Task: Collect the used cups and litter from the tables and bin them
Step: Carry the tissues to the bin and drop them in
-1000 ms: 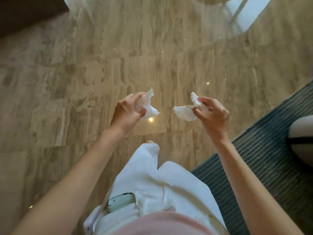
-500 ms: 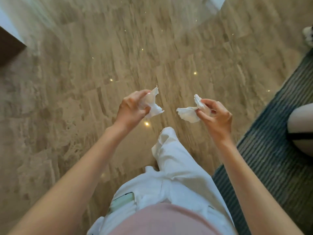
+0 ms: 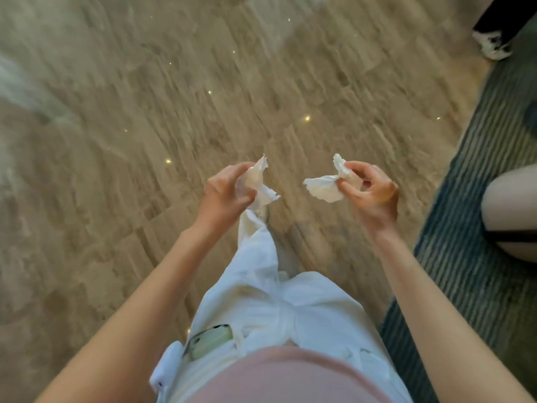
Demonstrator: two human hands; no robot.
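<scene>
My left hand (image 3: 225, 196) is closed around a crumpled white tissue (image 3: 260, 184) that sticks out above and to the right of the fingers. My right hand (image 3: 370, 191) pinches a second crumpled white tissue (image 3: 324, 186), which fans out to the left of the fingertips. Both hands are held out in front of my waist, a short gap apart, above the polished beige stone floor (image 3: 174, 112). No cup, table or bin is in view.
A dark striped rug (image 3: 479, 242) runs along the right side. On it stands a rounded pale seat (image 3: 511, 210) at the right edge. Another person's dark trouser leg and patterned shoe (image 3: 491, 45) show at the top right. My own white trousers fill the lower middle.
The view has swung across the floor as I walk; the rug and the shoe at the top right have come further into view. Both hands keep the same tissues in the same grip.
</scene>
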